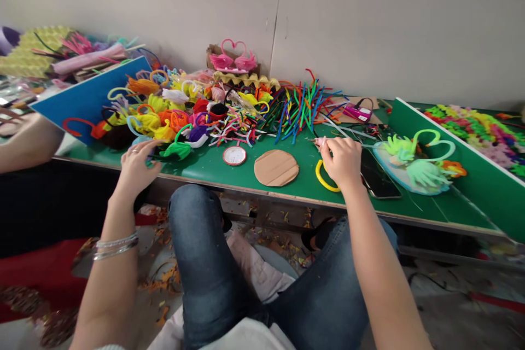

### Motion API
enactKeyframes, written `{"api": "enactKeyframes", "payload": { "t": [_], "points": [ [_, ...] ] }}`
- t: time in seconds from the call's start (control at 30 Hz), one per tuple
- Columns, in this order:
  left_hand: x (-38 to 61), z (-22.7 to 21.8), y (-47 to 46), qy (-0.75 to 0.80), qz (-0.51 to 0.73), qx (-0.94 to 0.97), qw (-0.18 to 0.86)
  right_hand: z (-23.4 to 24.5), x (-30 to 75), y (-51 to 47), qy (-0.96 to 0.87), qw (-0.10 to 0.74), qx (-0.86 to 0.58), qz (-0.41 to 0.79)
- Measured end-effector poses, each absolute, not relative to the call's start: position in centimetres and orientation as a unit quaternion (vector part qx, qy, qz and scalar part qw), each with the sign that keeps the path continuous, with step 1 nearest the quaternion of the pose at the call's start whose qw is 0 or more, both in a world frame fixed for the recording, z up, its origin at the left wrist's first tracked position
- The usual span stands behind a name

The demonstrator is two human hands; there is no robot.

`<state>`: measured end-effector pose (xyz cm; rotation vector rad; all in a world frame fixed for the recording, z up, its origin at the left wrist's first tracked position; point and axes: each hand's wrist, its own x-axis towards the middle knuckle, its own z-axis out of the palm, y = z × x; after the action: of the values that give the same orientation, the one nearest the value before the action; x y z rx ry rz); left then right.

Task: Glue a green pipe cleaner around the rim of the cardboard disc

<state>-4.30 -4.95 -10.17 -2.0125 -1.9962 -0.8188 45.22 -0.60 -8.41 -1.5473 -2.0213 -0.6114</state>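
Observation:
My left hand (140, 167) is at the table's front edge, fingers apart and slightly bent, beside a green pipe-cleaner swan (177, 147) at the edge of a colourful heap. Nothing shows in its grasp. My right hand (343, 159) is closed on a small pinkish tool (318, 142) with a thin pointed tip; its kind is unclear, and my fingers hide most of it. Just below that hand lies a yellow loop (325, 179). Between my hands are a round cardboard disc (276, 168) and a small round white piece with a reddish rim (234, 156).
Pipe-cleaner swans (159, 115) and loose pipe cleaners (303, 104) cover the table's back. On the right are a black phone (379, 178), a pale green swan pair (426, 169) and a green divider (455, 164). A blue divider (90, 95) and another person's arm (35, 139) are left.

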Motion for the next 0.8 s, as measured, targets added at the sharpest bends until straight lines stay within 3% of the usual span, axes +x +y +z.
{"api": "enactKeyframes", "payload": {
  "t": [0.23,0.47,0.6,0.7,0.8],
  "points": [
    [-3.5,-11.5,-3.9,-0.668,-0.2,-0.708,0.114,-8.2,44.8,-0.8,-0.746,0.263,-0.569,-0.227],
    [-2.6,-11.6,-5.5,-0.664,-0.331,-0.662,0.104,-8.9,42.8,-1.6,-0.783,0.336,-0.494,-0.172],
    [1.5,-10.3,-7.2,-0.6,-0.466,-0.65,-0.022,-9.5,38.9,-3.3,-0.833,0.383,-0.399,0.028],
    [6.1,-9.0,-8.2,-0.49,-0.429,-0.742,-0.161,-10.3,35.5,-5.1,-0.823,0.367,-0.309,0.304],
    [10.6,-7.8,-8.9,-0.423,-0.352,-0.811,-0.199,-11.5,33.1,-6.7,-0.761,0.369,-0.235,0.479]
  ]
}}
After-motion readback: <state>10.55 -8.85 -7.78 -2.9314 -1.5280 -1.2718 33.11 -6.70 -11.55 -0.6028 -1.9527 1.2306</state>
